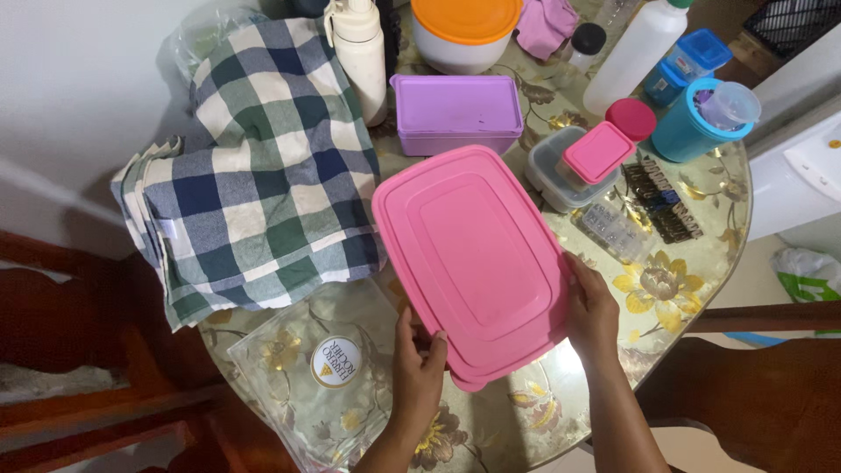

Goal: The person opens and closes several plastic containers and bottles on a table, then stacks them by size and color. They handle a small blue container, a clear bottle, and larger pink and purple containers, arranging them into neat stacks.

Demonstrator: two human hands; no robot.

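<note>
I hold a large pink rectangular lid [473,258] tilted above the floral table [701,271]. My left hand [419,363] grips its near left edge, fingers curled over the rim. At the near right edge, my right hand [591,311] grips the lid with the thumb on top. A clear plastic box lid with a round gold label [328,377] lies just left of my left hand.
A folded blue, green and white checked cloth [263,175] covers the table's left. Behind the lid stand a purple lidded box [457,114], a small pink-lidded container [583,162], a teal tub [692,127], a cream bottle [361,52] and an orange-lidded bowl [464,31]. Wooden chairs [79,368] flank the table.
</note>
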